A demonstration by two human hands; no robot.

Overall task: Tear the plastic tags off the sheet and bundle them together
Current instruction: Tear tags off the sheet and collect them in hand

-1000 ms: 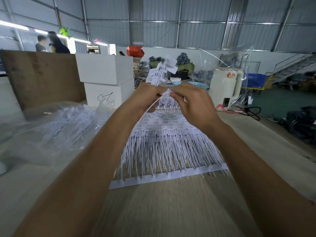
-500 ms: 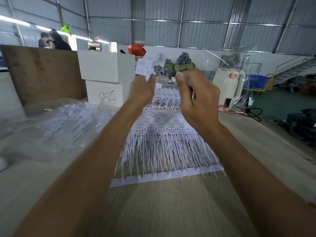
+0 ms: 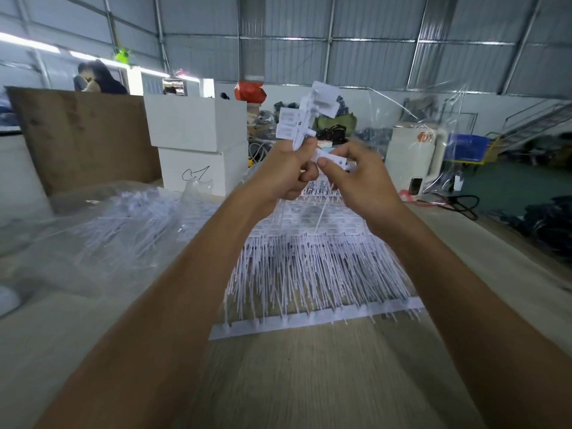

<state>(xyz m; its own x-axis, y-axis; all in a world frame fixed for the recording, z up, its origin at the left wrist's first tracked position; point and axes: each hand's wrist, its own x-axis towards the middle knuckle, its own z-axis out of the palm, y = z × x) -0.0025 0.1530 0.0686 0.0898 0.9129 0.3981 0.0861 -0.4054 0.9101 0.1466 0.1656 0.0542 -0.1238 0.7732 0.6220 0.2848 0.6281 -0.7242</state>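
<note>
My left hand (image 3: 283, 173) grips a bundle of white plastic tags (image 3: 305, 114) that fans upward above the fist. Close beside it, my right hand (image 3: 359, 178) pinches a single white tag (image 3: 332, 159) between thumb and fingers, its thin tail hanging down. Both hands are raised above the sheet of tags (image 3: 312, 267), which lies flat on the wooden table (image 3: 309, 382) with its long thin tails running toward a white strip at the near edge.
A clear plastic bag (image 3: 102, 236) holding more white tags lies on the table at the left. Two stacked white boxes (image 3: 198, 144) and a brown board (image 3: 80, 134) stand behind it. A phone (image 3: 415, 185) and black cable lie at the far right.
My right hand tore one tag from the sheet, lifted it, and now brings it in beside the bundle. My left hand rose with the bundle, then lowered slightly.
</note>
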